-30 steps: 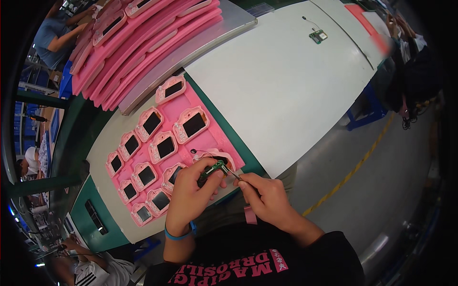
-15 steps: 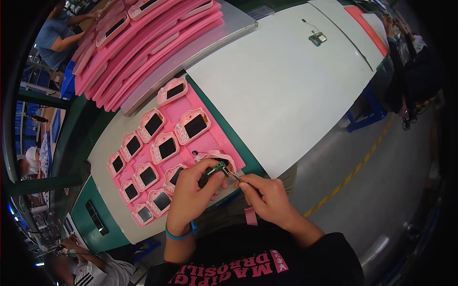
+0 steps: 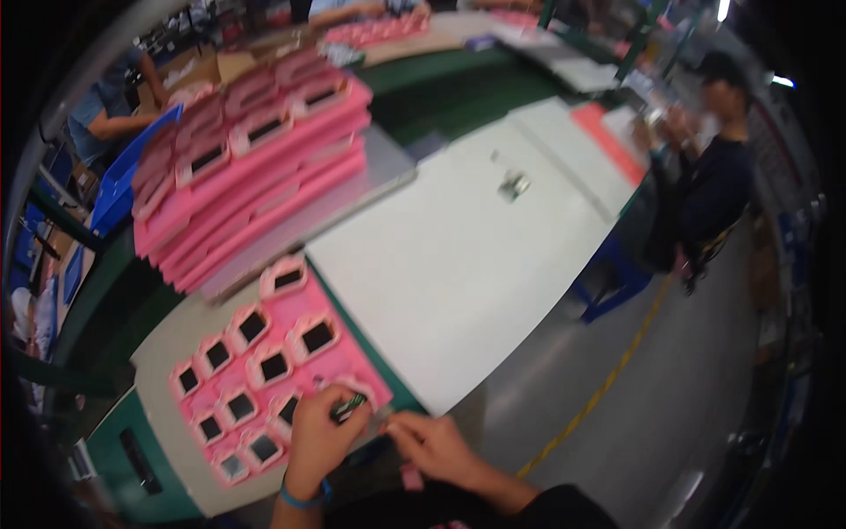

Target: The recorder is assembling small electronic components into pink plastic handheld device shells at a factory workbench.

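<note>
Grey, smooth floor (image 3: 564,406) with a yellow stripe (image 3: 604,379) curves along the right, beside a blue stool (image 3: 612,282) and a seated co-worker (image 3: 718,185). Toward the left rises a stack of pink trays (image 3: 256,207), thick slabs with a soft, foam-like look and uneven layered edges, resting on a flat grey board (image 3: 388,167) with a dull metallic sheen. Behind it leans a blue bin (image 3: 123,181).

Across the tabletop (image 3: 150,353) lie a matte white sheet (image 3: 414,291), broad and flat, and a strip of deep green along its near-left edge. On the white sheet sits a small circuit board (image 3: 514,185), blurred, well apart from the hands.

Nearer the person, a single pink tray (image 3: 354,357) bears rows of pale pink shells (image 3: 304,348) with rounded, wavy outlines, most showing a dark, flat rectangular screen (image 3: 274,366). One shell by the hands is partly hidden.

Above the tray's near right corner, the left hand (image 3: 322,436) has its grip pinching a green circuit board (image 3: 349,407), small and hard-edged, between thumb and fingers; a blue band (image 3: 304,501) rings the wrist. Just beside it, the right hand (image 3: 432,445) has its grip pressed together on a slim tool (image 3: 385,412), whose tip points toward the board; blur hides whether the two touch.
</note>
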Available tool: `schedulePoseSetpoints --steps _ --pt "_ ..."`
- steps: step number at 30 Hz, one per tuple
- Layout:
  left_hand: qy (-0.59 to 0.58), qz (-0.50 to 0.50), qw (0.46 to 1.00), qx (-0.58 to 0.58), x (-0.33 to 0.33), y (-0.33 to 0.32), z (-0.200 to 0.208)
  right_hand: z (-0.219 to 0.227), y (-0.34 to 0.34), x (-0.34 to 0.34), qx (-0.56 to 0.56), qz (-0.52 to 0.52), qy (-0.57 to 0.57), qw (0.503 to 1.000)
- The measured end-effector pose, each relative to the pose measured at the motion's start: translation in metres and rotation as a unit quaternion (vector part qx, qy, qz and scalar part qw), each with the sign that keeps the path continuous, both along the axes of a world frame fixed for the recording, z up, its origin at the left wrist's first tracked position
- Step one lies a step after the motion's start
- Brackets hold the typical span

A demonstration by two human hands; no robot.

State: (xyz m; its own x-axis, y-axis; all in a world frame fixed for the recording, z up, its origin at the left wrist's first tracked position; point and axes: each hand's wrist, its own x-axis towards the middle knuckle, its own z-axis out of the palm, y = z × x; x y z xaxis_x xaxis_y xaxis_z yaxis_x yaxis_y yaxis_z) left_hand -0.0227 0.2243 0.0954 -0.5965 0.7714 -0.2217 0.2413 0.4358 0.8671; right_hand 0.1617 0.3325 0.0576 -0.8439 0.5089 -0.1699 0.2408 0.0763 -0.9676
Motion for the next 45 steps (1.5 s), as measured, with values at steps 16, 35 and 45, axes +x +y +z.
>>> schedulePoseSetpoints --steps 16,35,45 --pt "-0.192 -0.046 0.98 -0.012 -0.022 0.003 0.047 0.046 0.033 -0.023 0.192 0.084 -0.014 0.978" --pt "0.027 0.0 0.998 0.052 -0.028 -0.048 0.03 0.043 0.041 -0.071 0.277 0.109 -0.038 0.954" --pt "0.354 -0.062 0.925 0.127 -0.04 -0.029 -0.006 0.046 0.036 -0.08 0.38 0.111 -0.081 0.915"
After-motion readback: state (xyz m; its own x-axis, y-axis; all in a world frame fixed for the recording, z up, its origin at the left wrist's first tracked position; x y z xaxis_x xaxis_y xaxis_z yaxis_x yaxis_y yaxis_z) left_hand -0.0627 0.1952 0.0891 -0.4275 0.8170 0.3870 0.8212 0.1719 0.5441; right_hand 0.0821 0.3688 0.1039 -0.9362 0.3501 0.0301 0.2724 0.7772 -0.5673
